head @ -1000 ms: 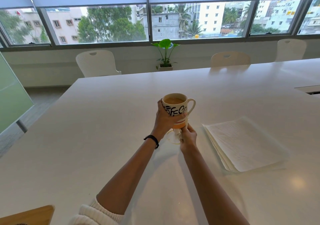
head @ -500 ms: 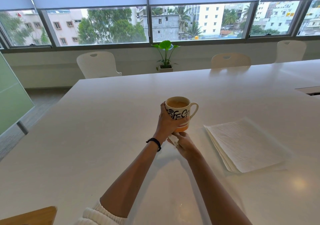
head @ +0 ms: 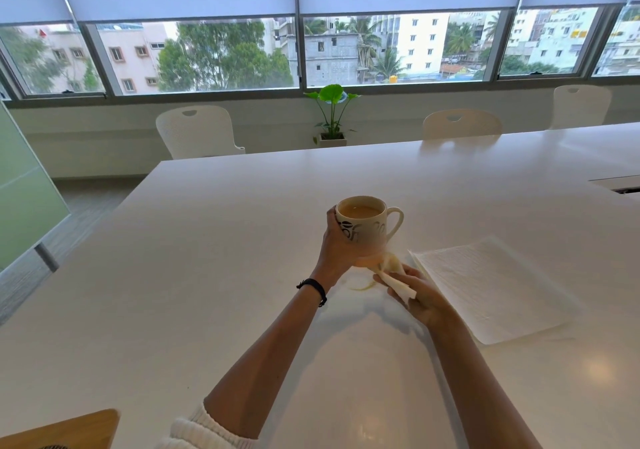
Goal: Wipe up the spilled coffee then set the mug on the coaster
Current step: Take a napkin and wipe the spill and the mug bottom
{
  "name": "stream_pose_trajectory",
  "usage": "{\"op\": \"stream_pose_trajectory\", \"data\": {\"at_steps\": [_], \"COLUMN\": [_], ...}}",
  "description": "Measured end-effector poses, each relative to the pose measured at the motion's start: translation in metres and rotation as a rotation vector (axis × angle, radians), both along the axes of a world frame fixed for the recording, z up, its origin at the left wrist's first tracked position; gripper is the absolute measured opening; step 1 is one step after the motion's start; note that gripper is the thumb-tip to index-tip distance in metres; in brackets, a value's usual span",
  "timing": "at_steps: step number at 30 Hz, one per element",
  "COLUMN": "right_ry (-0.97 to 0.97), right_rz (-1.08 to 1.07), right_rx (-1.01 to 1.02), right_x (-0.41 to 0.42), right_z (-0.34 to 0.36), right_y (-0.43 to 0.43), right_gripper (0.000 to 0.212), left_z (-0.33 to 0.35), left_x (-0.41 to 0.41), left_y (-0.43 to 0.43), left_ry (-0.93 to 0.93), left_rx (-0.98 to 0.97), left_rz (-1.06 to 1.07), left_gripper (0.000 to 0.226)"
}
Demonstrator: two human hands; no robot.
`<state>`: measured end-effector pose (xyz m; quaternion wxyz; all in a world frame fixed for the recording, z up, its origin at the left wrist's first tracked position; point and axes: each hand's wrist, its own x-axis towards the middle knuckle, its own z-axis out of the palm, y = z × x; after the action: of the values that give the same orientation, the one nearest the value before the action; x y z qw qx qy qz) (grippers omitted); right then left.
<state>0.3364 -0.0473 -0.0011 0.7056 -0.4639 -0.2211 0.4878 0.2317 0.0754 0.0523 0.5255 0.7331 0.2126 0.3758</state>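
Observation:
A cream mug (head: 367, 229) with black lettering, full of coffee, is lifted above the white table (head: 214, 241), handle to the right. My left hand (head: 337, 248) grips its side. Below it a brownish ring of spilled coffee (head: 360, 285) marks the table. My right hand (head: 414, 296) holds a crumpled, coffee-stained paper towel (head: 393, 274) just right of the ring, its top touching the mug's base. No coaster can be made out.
A stack of white paper towels (head: 491, 286) lies flat to the right of my hands. White chairs (head: 197, 130) and a potted plant (head: 331, 116) stand beyond the table's far edge. A wooden corner (head: 62, 429) shows at the bottom left.
My right hand with the towel has slid out from under the mug toward the right, uncovering the coffee ring. The mug stays raised in my left hand.

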Motion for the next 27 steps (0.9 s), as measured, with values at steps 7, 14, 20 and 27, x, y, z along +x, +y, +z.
{"op": "stream_pose_trajectory", "data": {"at_steps": [7, 14, 20, 27], "right_ry": [0.005, 0.065, -0.084, -0.146], "right_rz": [-0.242, -0.105, 0.203, 0.209], "right_rx": [0.004, -0.034, -0.126, -0.127], "right_x": [-0.009, -0.031, -0.026, 0.004], "right_z": [0.005, 0.013, 0.015, 0.022], "right_y": [0.025, 0.045, 0.024, -0.005], "right_gripper": [0.015, 0.012, 0.017, 0.033], "left_z": [0.002, 0.0, 0.001, 0.003], "left_x": [0.002, -0.001, -0.006, -0.012], "left_y": [-0.006, -0.003, 0.005, 0.014], "left_ry": [0.008, 0.042, 0.05, -0.003], "left_rx": [0.009, 0.018, 0.017, -0.057], "left_rz": [-0.002, 0.01, 0.009, 0.011], "left_gripper": [0.081, 0.081, 0.076, 0.097]}}
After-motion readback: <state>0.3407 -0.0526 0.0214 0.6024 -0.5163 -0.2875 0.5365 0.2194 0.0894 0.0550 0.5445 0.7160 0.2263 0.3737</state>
